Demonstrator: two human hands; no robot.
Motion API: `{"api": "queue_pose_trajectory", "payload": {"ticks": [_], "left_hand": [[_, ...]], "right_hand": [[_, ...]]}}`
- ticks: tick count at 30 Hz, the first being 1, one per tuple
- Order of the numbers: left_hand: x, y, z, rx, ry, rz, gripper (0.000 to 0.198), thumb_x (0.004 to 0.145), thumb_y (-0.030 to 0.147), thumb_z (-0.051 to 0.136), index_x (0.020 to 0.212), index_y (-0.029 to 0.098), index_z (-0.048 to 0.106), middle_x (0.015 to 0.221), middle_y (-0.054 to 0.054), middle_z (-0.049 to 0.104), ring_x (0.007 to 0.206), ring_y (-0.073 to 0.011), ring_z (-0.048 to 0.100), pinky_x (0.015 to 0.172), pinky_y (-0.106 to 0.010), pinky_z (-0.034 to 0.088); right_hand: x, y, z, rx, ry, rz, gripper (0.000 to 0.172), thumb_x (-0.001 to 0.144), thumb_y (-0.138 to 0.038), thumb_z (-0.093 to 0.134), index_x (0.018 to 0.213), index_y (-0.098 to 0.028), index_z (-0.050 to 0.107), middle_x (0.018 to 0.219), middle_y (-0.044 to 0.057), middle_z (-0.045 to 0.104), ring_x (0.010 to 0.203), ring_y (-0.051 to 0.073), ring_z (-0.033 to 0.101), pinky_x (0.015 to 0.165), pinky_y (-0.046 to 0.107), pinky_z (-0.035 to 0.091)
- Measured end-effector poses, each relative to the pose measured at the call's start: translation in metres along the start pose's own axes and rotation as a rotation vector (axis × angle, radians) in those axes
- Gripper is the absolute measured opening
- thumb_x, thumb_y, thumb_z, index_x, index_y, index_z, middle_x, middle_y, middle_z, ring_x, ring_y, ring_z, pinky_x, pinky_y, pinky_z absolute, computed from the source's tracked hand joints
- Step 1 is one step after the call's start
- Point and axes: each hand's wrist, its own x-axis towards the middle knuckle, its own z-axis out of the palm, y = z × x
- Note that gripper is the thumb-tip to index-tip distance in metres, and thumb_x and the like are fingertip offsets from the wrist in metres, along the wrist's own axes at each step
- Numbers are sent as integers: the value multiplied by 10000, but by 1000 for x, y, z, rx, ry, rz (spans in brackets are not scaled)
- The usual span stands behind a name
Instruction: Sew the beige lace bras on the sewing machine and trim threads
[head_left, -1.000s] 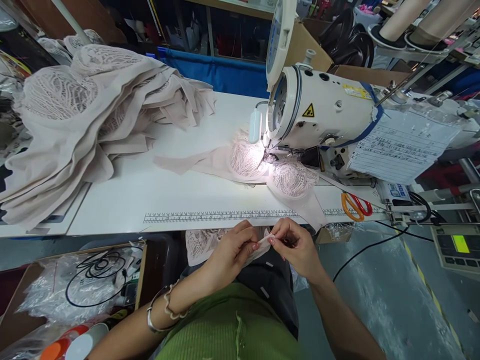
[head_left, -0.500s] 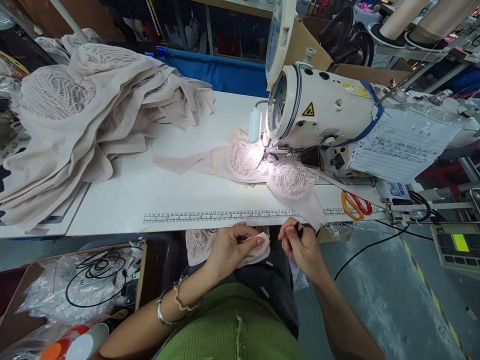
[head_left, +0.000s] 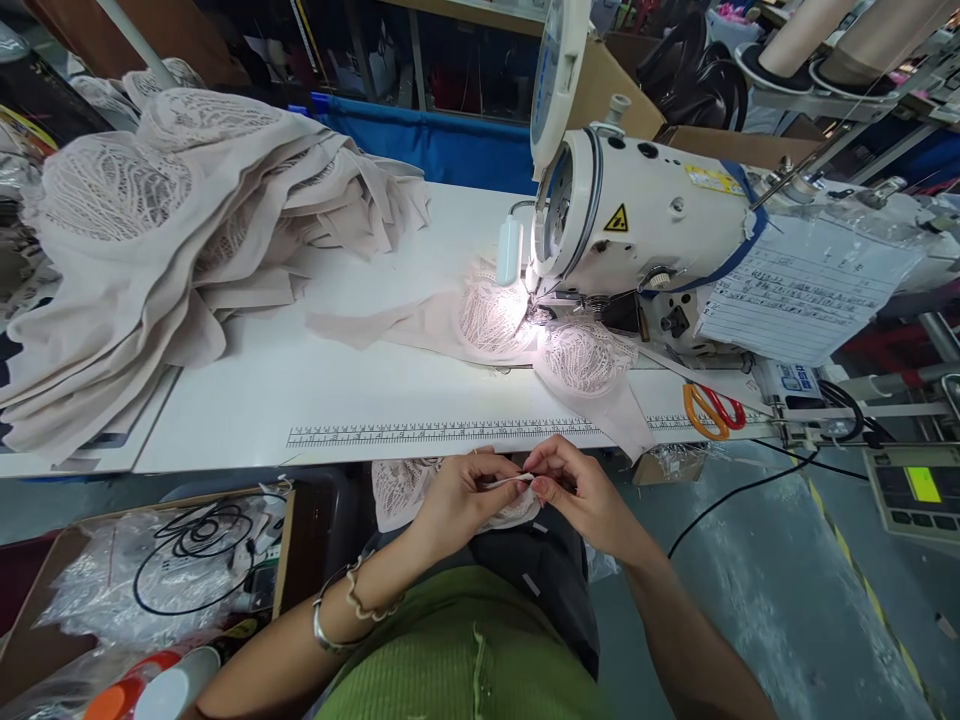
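My left hand point(head_left: 463, 500) pinches the edge of a pale lace garment point(head_left: 397, 490) that lies over my lap below the table edge. Fingertips of my right hand point(head_left: 574, 492) meet the same edge from the right, closed on something small and dark, mostly hidden. On the table, another pale lace garment point(head_left: 585, 358) lies under the lit needle area of the white sewing machine point(head_left: 645, 205), one end hanging over the front edge. Neither hand touches that one.
A heap of pale lace garments point(head_left: 120, 230) covers the table's left. Scissors with orange and red handles point(head_left: 705, 410) lie right of the printed ruler point(head_left: 450, 432). A box of plastic bags and cable point(head_left: 281, 560) stands lower left.
My right hand has moved left, from holding a small dark thing apart from the garment to meeting my left fingertips at its edge. My left hand has barely moved.
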Motion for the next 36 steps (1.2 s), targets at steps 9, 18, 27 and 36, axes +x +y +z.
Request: {"api": "queue_pose_trajectory", "payload": {"ticks": [9, 18, 27, 36], "left_hand": [[-1, -2, -2, 27, 18, -13, 219, 812, 379, 710, 712, 198, 781, 729, -53, 721, 694, -172, 603, 700, -291, 490], [-2, 1, 9, -100, 73, -72, 278, 791, 430, 748, 889, 179, 680, 603, 30, 603, 542, -106, 487, 535, -210, 366], [-7, -8, -37, 346, -99, 174, 156, 909, 342, 660, 868, 192, 678, 778, -31, 697, 720, -163, 603, 675, -261, 462], [-29, -20, -85, 405, 62, 279, 80, 901, 241, 673, 846, 190, 700, 841, -46, 703, 804, -191, 648, 709, -278, 492]], "right_hand": [[6, 10, 3, 85, 182, -16, 393, 940, -619, 599, 932, -233, 531, 639, -60, 462, 550, 110, 416, 527, 243, 329], [9, 2, 5, -9, 175, -17, 450, 946, -628, 572, 799, -203, 555, 710, -24, 488, 621, 115, 421, 575, 251, 358], [-15, -11, 4, -95, 360, -130, 315, 1005, -446, 562, 807, -204, 605, 463, -76, 471, 383, 83, 421, 434, 223, 311], [-41, -3, -10, 113, 428, -336, 198, 1016, -330, 588, 873, -206, 647, 568, -52, 572, 324, 62, 462, 380, 202, 317]]}}
